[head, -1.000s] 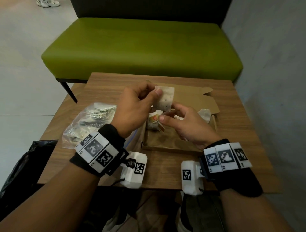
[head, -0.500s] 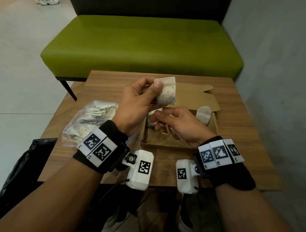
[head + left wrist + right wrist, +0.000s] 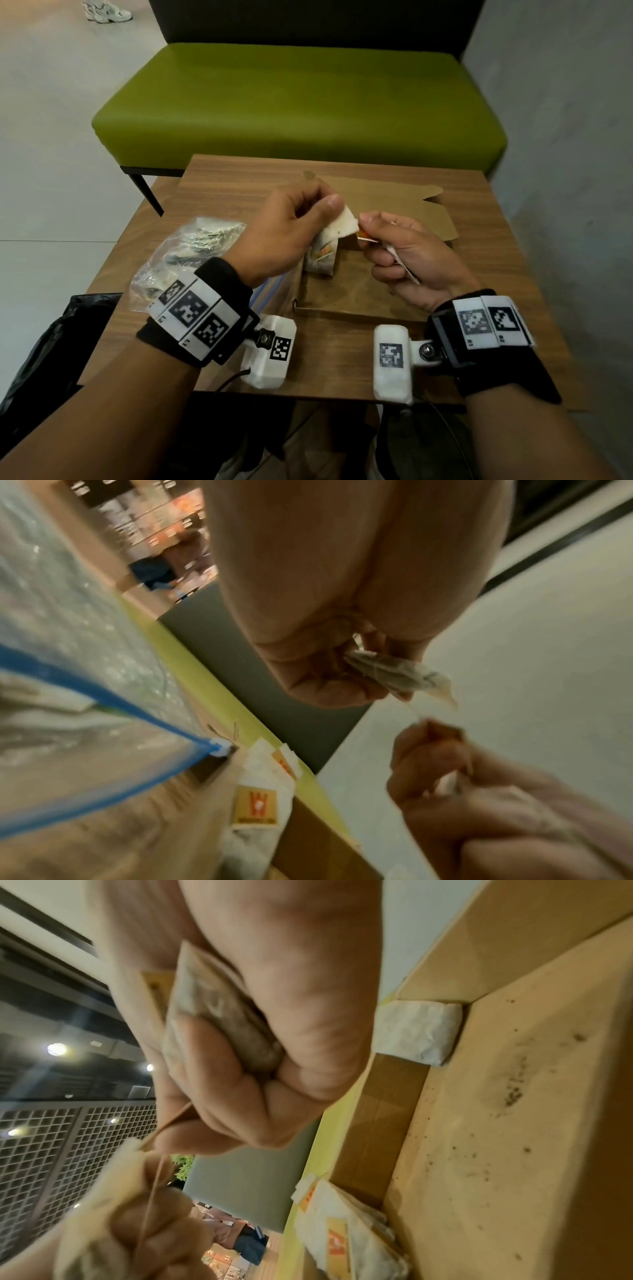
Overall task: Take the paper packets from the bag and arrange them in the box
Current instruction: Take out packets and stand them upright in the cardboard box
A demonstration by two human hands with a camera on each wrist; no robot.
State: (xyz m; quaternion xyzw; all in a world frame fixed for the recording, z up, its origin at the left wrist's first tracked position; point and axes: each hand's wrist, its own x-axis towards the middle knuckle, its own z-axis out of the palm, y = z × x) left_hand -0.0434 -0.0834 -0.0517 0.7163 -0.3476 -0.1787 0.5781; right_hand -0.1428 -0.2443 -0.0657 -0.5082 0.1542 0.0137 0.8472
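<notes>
Your left hand (image 3: 281,236) pinches a white tea bag (image 3: 340,224) between thumb and fingers, held above the open cardboard box (image 3: 346,294). Your right hand (image 3: 407,253) sits just beside it, thumb and forefinger pinching that bag's orange tag (image 3: 364,235), the other fingers curled around a second tea bag (image 3: 219,1031) pressed into the palm. A thin string (image 3: 150,1199) runs between the two hands. Below them, a small stack of tea bags (image 3: 320,258) stands in the box's far-left corner and another bag (image 3: 416,1031) lies against its far wall. The clear zip bag (image 3: 181,253) with more packets lies left of the box, by your left wrist. Everything rests on a wooden table (image 3: 513,274); beyond it are a green bench (image 3: 298,102), a grey wall on the right and a pale floor.
</notes>
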